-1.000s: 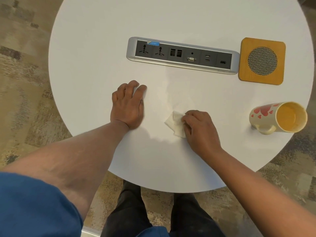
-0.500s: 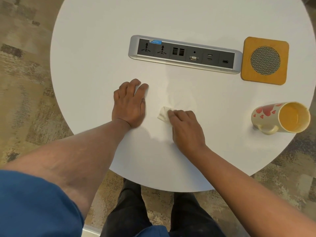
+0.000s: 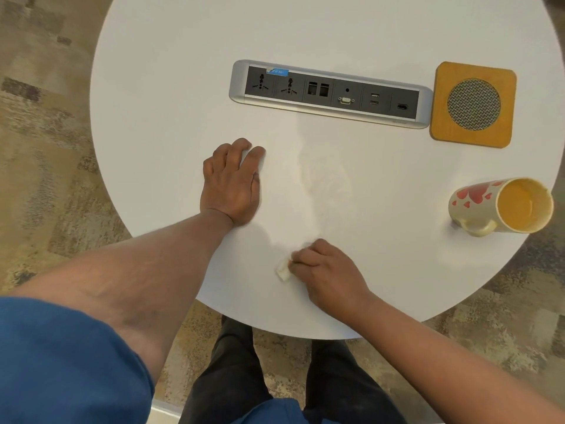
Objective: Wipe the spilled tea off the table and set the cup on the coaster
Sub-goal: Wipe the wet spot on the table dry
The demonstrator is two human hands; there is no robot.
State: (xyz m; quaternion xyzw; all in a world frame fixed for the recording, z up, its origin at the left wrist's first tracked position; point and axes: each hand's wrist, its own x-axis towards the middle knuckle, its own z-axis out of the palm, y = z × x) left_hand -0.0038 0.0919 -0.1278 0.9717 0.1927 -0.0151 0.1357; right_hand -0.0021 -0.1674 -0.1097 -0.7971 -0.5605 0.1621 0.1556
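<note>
My right hand point(image 3: 327, 270) grips the small white tissue point(image 3: 282, 272) near the round white bench point(image 3: 183, 87) edge. My left hand point(image 3: 230, 185) rests flat. The heart-patterned cup point(image 3: 501, 206) lies tipped; my arm could roll it off.

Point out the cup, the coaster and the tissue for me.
cup point(image 3: 477, 198): head view, on its heart-printed side wall; it lies tipped over.
coaster point(image 3: 444, 117): head view, on its wooden frame.
tissue point(image 3: 282, 270): head view, on the wad showing beside the right hand's fingers.
</note>
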